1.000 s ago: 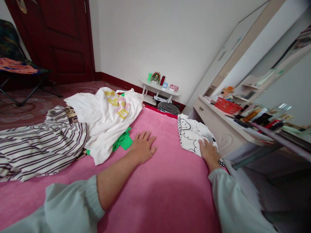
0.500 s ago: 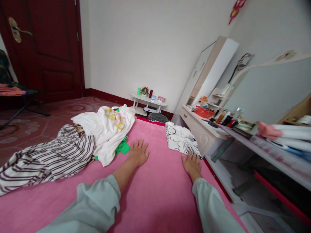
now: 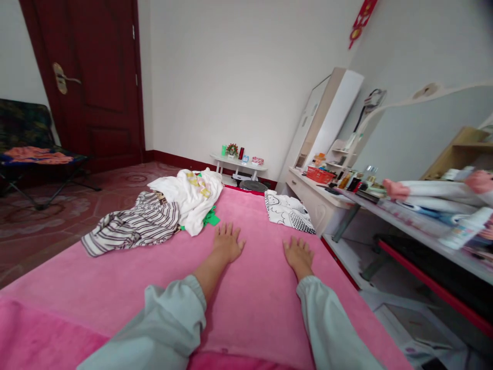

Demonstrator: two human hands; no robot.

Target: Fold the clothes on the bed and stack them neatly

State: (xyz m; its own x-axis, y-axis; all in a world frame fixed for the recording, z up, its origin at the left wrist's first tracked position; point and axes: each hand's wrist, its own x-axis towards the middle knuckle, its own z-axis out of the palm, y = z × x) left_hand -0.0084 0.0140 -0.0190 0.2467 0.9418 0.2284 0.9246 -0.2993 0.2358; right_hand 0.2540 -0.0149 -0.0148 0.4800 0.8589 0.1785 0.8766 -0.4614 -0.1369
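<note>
My left hand (image 3: 228,243) lies palm down with fingers spread on the pink bed cover (image 3: 254,288), holding nothing. Just beyond its fingertips is a bit of green cloth (image 3: 211,217), partly under a white garment (image 3: 192,198) with a yellow and pink print. A brown-and-white striped garment (image 3: 134,223) lies crumpled to the left, touching the white one. My right hand (image 3: 299,255) also rests flat on the cover, fingers apart. Ahead of it, a short gap away, lies a folded white cloth with a black cartoon print (image 3: 288,210).
A dressing table (image 3: 308,192) with a red basket (image 3: 319,175) and bottles stands at the right, beside a cluttered shelf table (image 3: 408,216). Beyond the bed is a low white stand (image 3: 234,162). A folding chair (image 3: 34,149) with orange cloth is at the left, near the dark red door (image 3: 88,77).
Both hands have drawn back slightly toward me over the cover; the right one no longer touches the printed cloth. My view has shifted, showing more of the chair and the near bed.
</note>
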